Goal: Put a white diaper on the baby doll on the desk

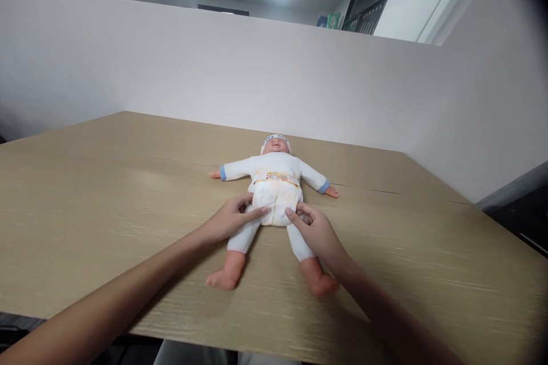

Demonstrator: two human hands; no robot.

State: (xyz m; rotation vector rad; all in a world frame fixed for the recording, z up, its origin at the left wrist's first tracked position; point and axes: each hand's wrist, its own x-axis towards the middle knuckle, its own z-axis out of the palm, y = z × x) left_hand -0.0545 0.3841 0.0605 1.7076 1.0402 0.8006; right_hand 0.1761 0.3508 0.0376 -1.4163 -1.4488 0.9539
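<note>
A baby doll (277, 163) lies on its back on the table, head away from me, arms spread and legs apart. It wears white clothes with blue cuffs and a white headband with dark lettering. Around its hips is a white diaper (274, 203) with a printed, coloured strip at the waist. My left hand (234, 218) pinches the diaper's edge at the left hip, thumb on top and fingers partly hidden beneath. At the right hip, my right hand (313, 227) grips the opposite edge the same way, its wrist close to the doll's foot (321, 285).
The wooden table (128, 182) has thin seams across its far half. A pale partition wall (240, 68) rises behind it and along the right. Dark objects (522, 211) stand beyond the right edge. My legs (192, 353) are below the front edge.
</note>
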